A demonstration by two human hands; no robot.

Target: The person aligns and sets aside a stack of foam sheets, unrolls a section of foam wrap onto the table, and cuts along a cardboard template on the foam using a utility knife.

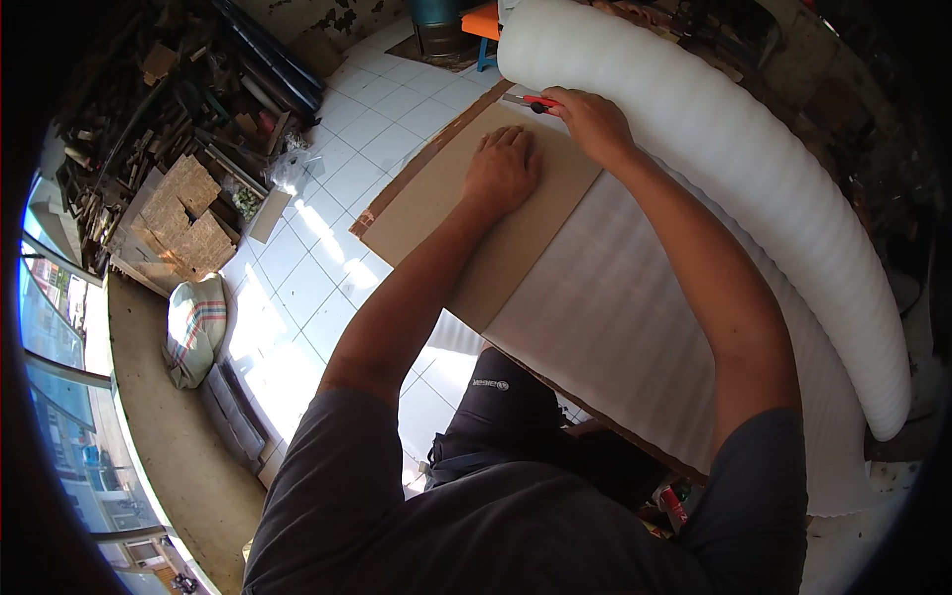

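Note:
A flat brown board [526, 246] lies over the left end of a thin white foam sheet [620, 273] on the table. My left hand [501, 177] presses on this board with its fingers lying flat, and nothing is in its grasp. In my right hand [595, 121] is a red and black utility knife [541, 103], held at the far end of the board. Its blade points left, toward the table's wooden edge [426, 164]. Whether the blade touches the foam I cannot tell.
The thick white foam roll [724, 149] stretches along the table's far and right side. Scrap wood [178, 129] is heaped at the left, near a broken chipboard piece [183, 218] and a white sack [196, 327]. An orange stool [482, 22] stands beyond the table.

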